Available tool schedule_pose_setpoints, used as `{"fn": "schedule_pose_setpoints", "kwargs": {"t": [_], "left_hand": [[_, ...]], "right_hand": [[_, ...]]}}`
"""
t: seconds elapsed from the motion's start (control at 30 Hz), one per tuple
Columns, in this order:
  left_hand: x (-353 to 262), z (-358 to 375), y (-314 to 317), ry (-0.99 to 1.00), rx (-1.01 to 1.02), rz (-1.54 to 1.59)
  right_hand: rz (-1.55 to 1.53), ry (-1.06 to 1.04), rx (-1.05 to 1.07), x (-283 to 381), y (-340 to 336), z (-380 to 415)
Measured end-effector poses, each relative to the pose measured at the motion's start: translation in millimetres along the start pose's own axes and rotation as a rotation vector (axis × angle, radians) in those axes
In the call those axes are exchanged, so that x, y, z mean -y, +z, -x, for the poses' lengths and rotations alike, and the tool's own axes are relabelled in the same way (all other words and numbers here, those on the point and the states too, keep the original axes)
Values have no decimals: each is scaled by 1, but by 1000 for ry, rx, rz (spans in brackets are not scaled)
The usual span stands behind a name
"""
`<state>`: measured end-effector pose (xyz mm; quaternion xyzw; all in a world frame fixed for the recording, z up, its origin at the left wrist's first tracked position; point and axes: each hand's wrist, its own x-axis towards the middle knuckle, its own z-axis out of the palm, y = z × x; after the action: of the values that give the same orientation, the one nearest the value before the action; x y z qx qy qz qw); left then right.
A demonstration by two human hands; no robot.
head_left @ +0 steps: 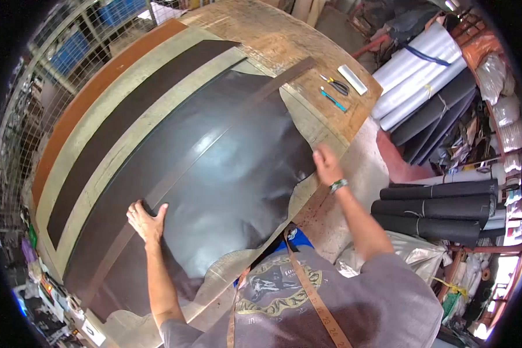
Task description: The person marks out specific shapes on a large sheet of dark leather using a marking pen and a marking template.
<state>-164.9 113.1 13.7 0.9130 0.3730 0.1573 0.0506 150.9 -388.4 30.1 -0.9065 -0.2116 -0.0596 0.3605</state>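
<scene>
A large dark, shiny sheet point(214, 191), like leather, lies over the worktable with a wavy near edge. Across it runs a long, flat straightedge point(174, 174), diagonally from lower left to upper right. My left hand point(148, 222) rests on the sheet and the straightedge's near side, fingers spread and thumb apart. At the sheet's right edge is my right hand point(327, 164), its fingers curled near the edge; whether they pinch the sheet is unclear. A dark strip point(133, 116) lies beyond the sheet, parallel to its far edge.
On the wooden table point(272, 35) lie pliers point(337, 86), a teal cutter point(333, 100) and a pale block point(352, 79). A brown strip point(98, 87) edges the far side. Rolls of dark material point(435, 211) and silvery rolls point(420, 75) stand at the right. A wire mesh rack is left.
</scene>
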Motion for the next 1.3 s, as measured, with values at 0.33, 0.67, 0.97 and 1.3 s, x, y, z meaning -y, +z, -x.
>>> {"fn": "schedule_pose_setpoints", "kwargs": {"t": [0.33,0.67,0.97,1.3], "left_hand": [[-272,-73,66,58,92,40],[-352,-103,94,-15,112,71],[-475,-96,127,128,289,152],[-479,-107,125,149,305,188]], "right_hand": [[528,-83,-72,-209,2,-221],[280,189,344,-203,-21,-284],[-480,301,531,-148,-37,-318],[-294,209,542,-190,-33,-308]]}}
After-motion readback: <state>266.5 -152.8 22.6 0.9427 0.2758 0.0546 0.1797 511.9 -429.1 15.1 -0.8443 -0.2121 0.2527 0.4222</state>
